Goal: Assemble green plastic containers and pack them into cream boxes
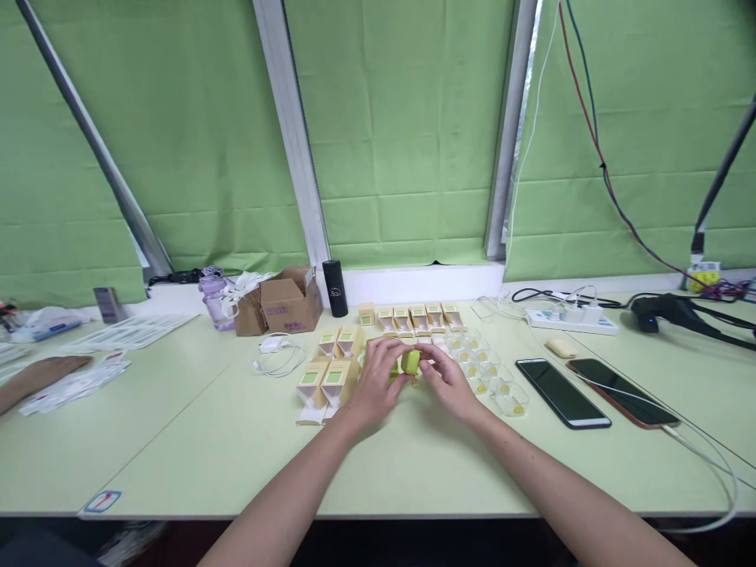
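Note:
My left hand (374, 384) and my right hand (450, 383) meet over the middle of the pale green table (194, 441). Both pinch a small yellow-green item (410, 361) between their fingertips. Small cream boxes with green windows (327, 379) stand open just left of my left hand. A row of similar boxes (413, 316) lines up behind my hands. Clear plastic trays with yellow pieces (490, 376) lie right of my right hand.
Two phones (561, 391) lie at the right, one on a white cable. A power strip (572, 319), a black cylinder (335, 288), a cardboard box (283, 303) and a purple bottle (213, 302) stand at the back. Another person's hand (41, 374) rests at the far left.

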Demonstrator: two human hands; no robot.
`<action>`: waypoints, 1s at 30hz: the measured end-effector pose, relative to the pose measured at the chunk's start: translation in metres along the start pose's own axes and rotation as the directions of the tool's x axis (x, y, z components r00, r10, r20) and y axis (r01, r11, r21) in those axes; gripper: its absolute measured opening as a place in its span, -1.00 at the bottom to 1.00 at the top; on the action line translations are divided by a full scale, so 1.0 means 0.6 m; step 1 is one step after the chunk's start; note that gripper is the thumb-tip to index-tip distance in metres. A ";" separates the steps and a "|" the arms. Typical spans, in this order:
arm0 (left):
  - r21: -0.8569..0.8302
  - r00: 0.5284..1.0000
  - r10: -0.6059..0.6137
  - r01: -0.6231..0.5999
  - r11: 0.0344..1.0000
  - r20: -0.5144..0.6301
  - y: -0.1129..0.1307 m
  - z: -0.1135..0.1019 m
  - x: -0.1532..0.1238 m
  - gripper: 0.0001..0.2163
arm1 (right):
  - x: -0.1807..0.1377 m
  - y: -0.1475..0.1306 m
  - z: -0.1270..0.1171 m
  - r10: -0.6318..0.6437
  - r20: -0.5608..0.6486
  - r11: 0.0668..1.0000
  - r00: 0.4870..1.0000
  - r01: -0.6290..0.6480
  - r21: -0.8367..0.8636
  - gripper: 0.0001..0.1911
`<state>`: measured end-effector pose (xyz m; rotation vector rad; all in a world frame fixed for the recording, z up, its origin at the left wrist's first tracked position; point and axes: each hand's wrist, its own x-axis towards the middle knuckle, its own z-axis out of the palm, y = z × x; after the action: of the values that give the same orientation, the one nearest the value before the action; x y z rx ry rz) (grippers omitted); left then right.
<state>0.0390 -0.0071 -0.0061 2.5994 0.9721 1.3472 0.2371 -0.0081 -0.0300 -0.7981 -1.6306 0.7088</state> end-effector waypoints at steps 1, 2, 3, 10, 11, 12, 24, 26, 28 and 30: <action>-0.021 0.999 -0.028 0.027 0.999 -0.027 -0.001 0.000 0.001 -0.59 | 0.000 -0.001 -0.003 -0.032 -0.021 0.997 0.999 0.030 -0.071 -0.66; -0.044 0.997 -0.059 0.057 0.997 -0.054 -0.002 -0.001 0.002 -0.61 | 0.001 -0.001 -0.006 -0.068 -0.030 0.986 0.997 0.063 -0.158 -0.72; -0.069 0.992 -0.095 0.089 0.994 -0.081 -0.004 -0.001 0.003 -0.62 | 0.001 -0.002 -0.009 -0.106 -0.020 0.963 0.994 0.098 -0.252 -0.78; -0.326 0.914 -0.380 0.320 0.890 -0.139 -0.030 0.007 0.005 -0.58 | -0.005 -0.008 -0.011 -0.141 0.239 0.680 0.961 0.270 -0.682 -0.79; -0.368 0.909 -0.397 0.327 0.870 -0.130 -0.035 0.009 0.005 -0.57 | -0.005 -0.009 -0.010 -0.133 0.250 0.646 0.959 0.275 -0.712 -0.80; -0.406 0.907 -0.403 0.324 0.854 -0.125 -0.039 0.011 0.006 -0.57 | -0.005 -0.010 -0.009 -0.127 0.258 0.617 0.958 0.280 -0.735 -0.81; -0.661 0.899 -0.430 0.275 0.698 -0.080 -0.055 0.017 0.013 -0.51 | -0.001 0.009 0.007 -0.088 0.347 0.434 0.934 0.349 -0.830 -0.84; -0.672 0.890 -0.452 0.301 0.676 -0.056 -0.053 0.017 0.012 -0.50 | -0.001 0.012 0.009 -0.076 0.355 0.402 0.932 0.355 -0.844 -0.83; -0.677 0.883 -0.467 0.315 0.665 -0.046 -0.051 0.017 0.011 -0.50 | 0.000 0.012 0.010 -0.067 0.354 0.390 0.933 0.351 -0.851 -0.83; -0.685 0.880 -0.472 0.314 0.658 -0.049 -0.051 0.018 0.010 -0.51 | -0.001 0.010 0.010 -0.067 0.340 0.423 0.938 0.335 -0.842 -0.83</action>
<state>0.0342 0.0228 -0.0183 1.6170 0.8094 1.5134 0.2323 -0.0050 -0.0365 -1.2445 -2.3211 -0.3713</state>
